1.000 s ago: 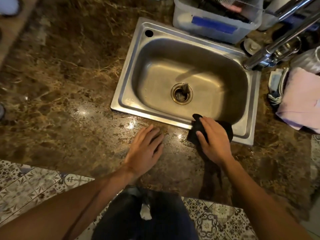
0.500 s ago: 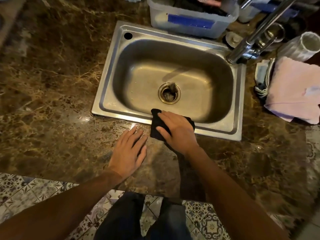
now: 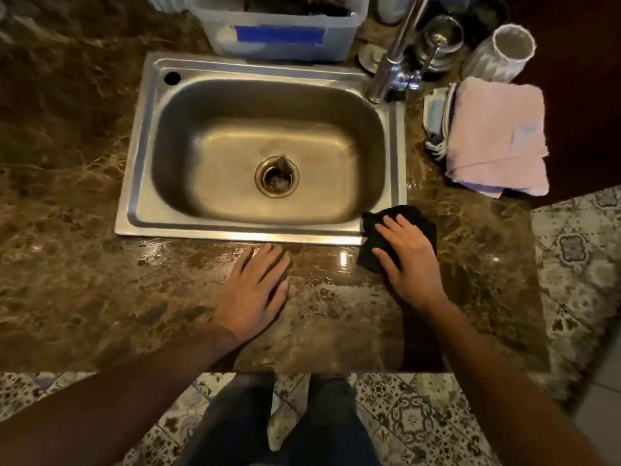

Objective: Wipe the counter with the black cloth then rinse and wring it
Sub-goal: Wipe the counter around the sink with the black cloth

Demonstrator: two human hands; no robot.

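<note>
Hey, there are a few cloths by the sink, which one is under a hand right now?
The black cloth, at the sink's near right corner, pressed flat under the right hand. The folded pink towel lies untouched.

1. A steel sink (image 3: 141, 163) sits at the middle, its drain (image 3: 277, 176) near centre.
2. A chrome tap (image 3: 395, 58) stands at 1 o'clock.
3. A plastic tub (image 3: 282, 38) sits at 12 o'clock.
4. Patterned floor tiles (image 3: 413, 422) run along 6 o'clock and up toward 3 o'clock.
5. Lighting is dim and warm.
</note>
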